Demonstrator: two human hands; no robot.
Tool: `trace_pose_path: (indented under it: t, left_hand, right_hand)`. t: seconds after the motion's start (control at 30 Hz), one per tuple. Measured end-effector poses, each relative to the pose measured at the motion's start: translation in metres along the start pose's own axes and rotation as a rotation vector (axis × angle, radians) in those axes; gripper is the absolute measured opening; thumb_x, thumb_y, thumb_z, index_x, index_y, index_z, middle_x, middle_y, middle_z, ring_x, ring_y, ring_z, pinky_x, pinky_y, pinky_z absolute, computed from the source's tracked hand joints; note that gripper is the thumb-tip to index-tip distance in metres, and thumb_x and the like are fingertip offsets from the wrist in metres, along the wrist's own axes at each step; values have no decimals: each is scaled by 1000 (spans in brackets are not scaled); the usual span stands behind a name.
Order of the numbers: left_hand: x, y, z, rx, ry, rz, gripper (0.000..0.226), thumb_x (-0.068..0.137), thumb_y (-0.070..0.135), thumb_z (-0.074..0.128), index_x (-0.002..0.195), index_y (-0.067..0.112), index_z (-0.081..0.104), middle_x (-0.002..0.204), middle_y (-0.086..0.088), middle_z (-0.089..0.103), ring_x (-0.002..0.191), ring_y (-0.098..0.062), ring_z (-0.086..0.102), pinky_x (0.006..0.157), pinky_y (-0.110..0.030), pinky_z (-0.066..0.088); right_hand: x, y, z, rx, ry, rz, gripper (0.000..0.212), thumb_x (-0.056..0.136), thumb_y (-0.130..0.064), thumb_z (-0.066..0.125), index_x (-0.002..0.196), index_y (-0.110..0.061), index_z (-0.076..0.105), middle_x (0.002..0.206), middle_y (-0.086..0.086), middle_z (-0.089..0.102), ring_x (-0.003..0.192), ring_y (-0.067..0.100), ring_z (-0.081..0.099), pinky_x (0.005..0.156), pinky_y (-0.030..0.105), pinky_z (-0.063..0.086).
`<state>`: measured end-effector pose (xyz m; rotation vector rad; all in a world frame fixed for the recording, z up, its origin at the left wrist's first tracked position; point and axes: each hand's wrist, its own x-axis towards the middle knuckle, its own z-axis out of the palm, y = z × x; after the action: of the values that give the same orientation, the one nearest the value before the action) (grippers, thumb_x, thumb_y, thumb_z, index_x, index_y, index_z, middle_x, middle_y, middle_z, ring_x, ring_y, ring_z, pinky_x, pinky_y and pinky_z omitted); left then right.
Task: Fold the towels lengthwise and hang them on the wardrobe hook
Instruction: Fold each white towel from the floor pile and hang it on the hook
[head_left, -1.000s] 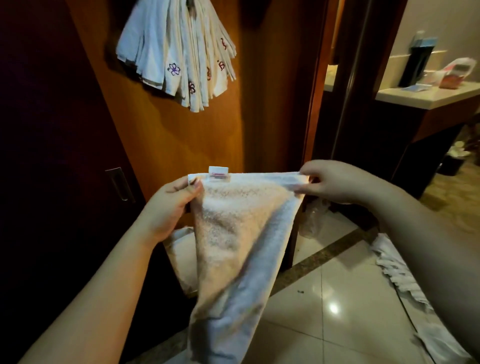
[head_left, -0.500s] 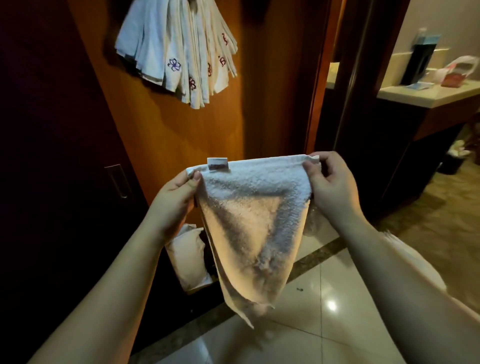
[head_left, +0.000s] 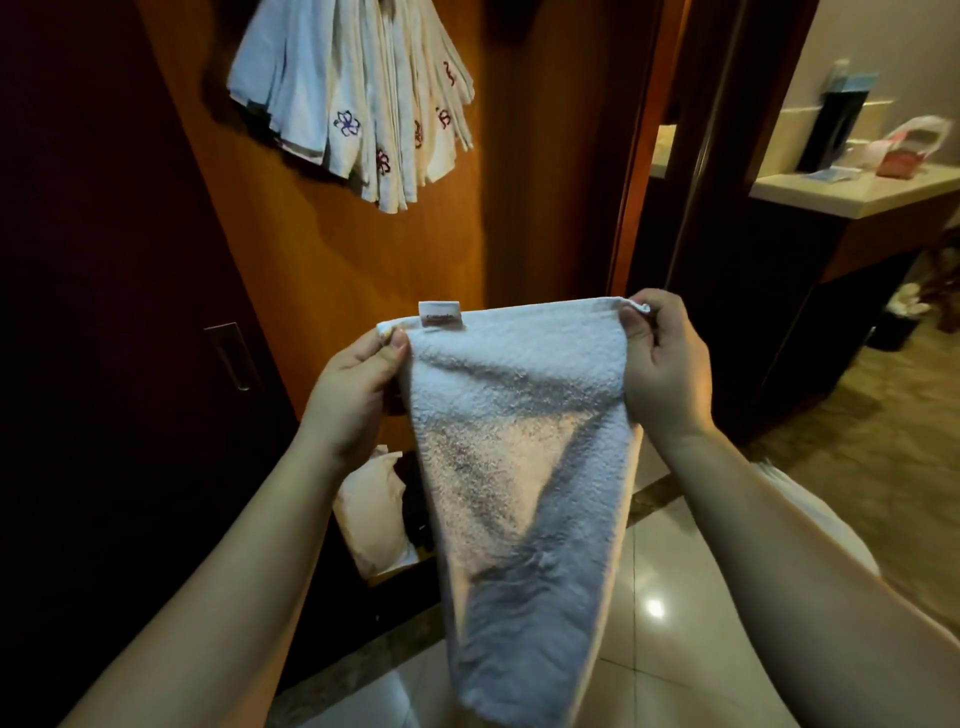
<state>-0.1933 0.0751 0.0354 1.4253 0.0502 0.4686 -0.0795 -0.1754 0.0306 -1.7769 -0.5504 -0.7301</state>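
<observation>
White terry cloth filled the middle of the view: a thick white cotton towel (head_left: 519, 467) was held up in the air in front of the person, between both bare hands, and it hung downward, narrowing toward its lower end above the floor. A small white fabric label (head_left: 440, 315) stood up from the towel's top edge, near its left corner.

The left hand (head_left: 358, 395) pinched the towel's upper left corner, with the thumb pressed on the near side of the cloth and the other fingers curled behind it. The right hand (head_left: 662, 364) gripped the upper right corner, its fingers curled round the bunched edge. The top edge stretched almost straight between the two hands.

Behind the towel stood an orange-brown wooden wardrobe door (head_left: 322, 249). High on it, well above the hands, a fanned bunch of folded white towels with small embroidered purple and red flowers (head_left: 358, 104) hung down; the hook that carried them was out of view. A dark panel with a recessed metal handle (head_left: 228, 356) sat at the left. A pale crumpled bag (head_left: 371, 509) lay low beside the wardrobe, behind the held towel. Glossy beige floor tiles (head_left: 660, 587) showed below, and a cream countertop (head_left: 852, 195) with blurred items stood far right.
</observation>
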Motion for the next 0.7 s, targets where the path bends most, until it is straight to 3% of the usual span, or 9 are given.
trace_pose_path:
  t: [0.07,0.13,0.23,0.3,0.37,0.43,0.5,0.57,0.7]
  left_hand:
    - [0,-1,1,-27,19,-16,26,90,38,55,97,27,78,92,-1,76,79,-18,70,69,-35,52]
    - [-1,-2,1,-64,25,-31,27,90,37,57,100,23,78,99,-6,76,88,-24,68,77,-38,50]
    - [-2,0,-1,-92,30,-58,29,89,36,58,102,18,77,104,-9,76,93,-26,69,82,-41,52]
    - [-3,1,-3,-105,18,-63,29,88,34,58,101,17,78,105,-10,76,95,-26,70,83,-40,54]
    - [-4,1,-5,-115,2,-63,29,88,32,58,100,18,79,105,-10,76,96,-26,71,83,-39,55]
    - [-6,-1,-8,-113,-10,-68,28,89,31,57,101,17,79,107,-12,75,98,-28,71,86,-41,54]
    - [-8,-4,-11,-93,-11,-72,28,89,31,57,101,18,79,106,-13,76,97,-29,71,86,-42,52]
    - [-9,-7,-14,-75,4,-83,28,88,33,58,100,19,79,103,-12,76,93,-29,71,83,-40,50]
    - [-7,-13,-17,-25,113,-119,28,88,36,58,96,20,79,98,-11,77,86,-27,71,79,-40,50]
  right_hand:
    - [2,2,1,30,-17,63,5,97,-45,54,98,-40,52,84,-33,62,77,-17,56,61,4,37]
    - [1,5,0,86,-45,178,19,92,-52,61,100,-36,56,78,-22,65,70,-11,58,58,7,40]
    - [-4,6,-3,227,-85,313,29,87,-63,65,95,-35,64,70,-20,66,62,-5,57,56,15,45]
    - [-6,7,-3,297,-192,380,30,87,-59,66,91,-30,68,70,-15,69,63,-1,62,57,18,49]
    - [-7,12,-1,467,-362,514,29,87,-46,67,97,-19,72,82,-5,75,74,10,69,67,27,55]
    - [-11,15,-1,654,-538,653,40,85,-33,66,114,-6,68,103,13,76,90,26,73,77,37,59]
    - [-13,17,-1,751,-637,734,51,82,-27,72,124,0,63,112,19,74,97,31,74,76,36,61]
    - [-15,21,-1,864,-645,774,56,77,-27,76,124,-1,63,117,21,72,102,32,73,78,36,60]
    - [-21,23,10,966,-605,865,45,89,-19,63,129,1,59,124,22,69,112,32,69,85,35,59]
